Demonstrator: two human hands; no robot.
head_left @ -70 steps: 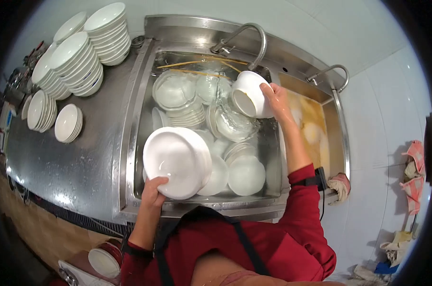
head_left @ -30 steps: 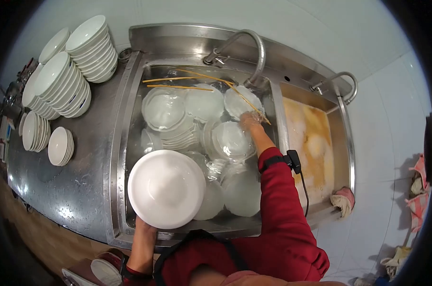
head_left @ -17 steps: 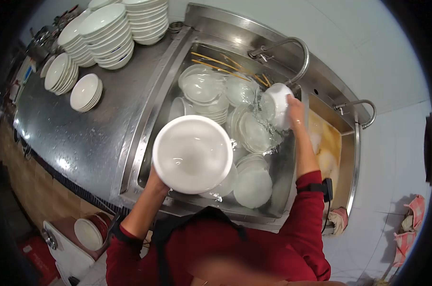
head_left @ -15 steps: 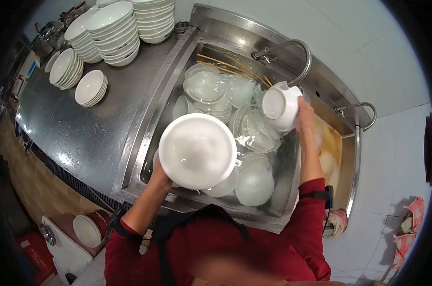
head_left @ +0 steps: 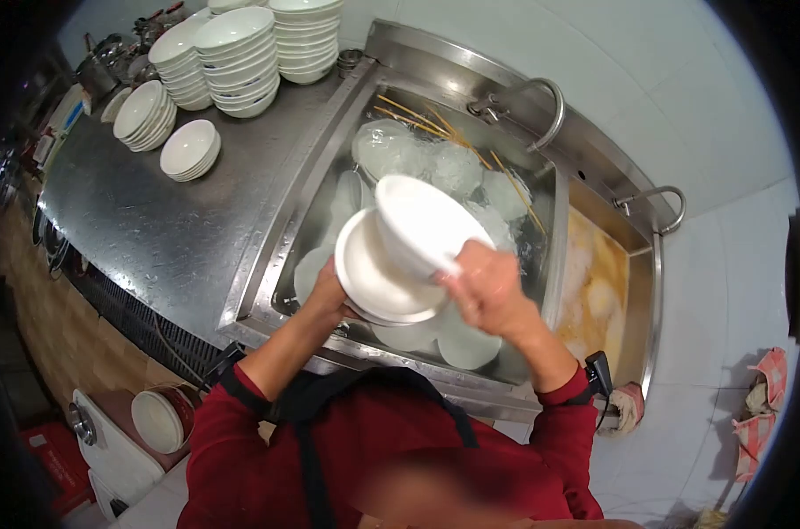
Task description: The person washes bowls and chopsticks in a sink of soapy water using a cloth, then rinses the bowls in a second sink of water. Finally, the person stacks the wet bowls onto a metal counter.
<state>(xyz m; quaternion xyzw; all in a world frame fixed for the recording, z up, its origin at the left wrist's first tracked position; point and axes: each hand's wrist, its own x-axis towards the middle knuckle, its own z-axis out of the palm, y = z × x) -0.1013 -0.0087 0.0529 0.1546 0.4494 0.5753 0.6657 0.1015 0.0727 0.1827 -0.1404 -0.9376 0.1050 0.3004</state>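
My left hand [head_left: 328, 291] grips the side of a white bowl [head_left: 371, 275], held face up over the front of the water-filled sink [head_left: 285, 242]. A second white bowl [head_left: 426, 220], tilted, is pinched at its rim by my right hand [head_left: 488, 286], its lower part overlapping the first bowl's opening. Beneath them, several bowls [head_left: 387, 150] lie under water. Yellowish chopsticks [head_left: 453, 137] float along the back of the sink and near its right side.
Tall stacks of white bowls [head_left: 239, 66] and a shorter stack [head_left: 191, 150] stand on the steel counter [head_left: 127, 207] at left. A curved faucet [head_left: 554, 101] arches over the sink's back. Right of it, a second basin holds foamy brownish water [head_left: 594, 282], with another faucet [head_left: 669, 196] above.
My right hand has brought its bowl from below the faucet leftward and toward me, over the left hand's bowl. The chopsticks have drifted in the water.
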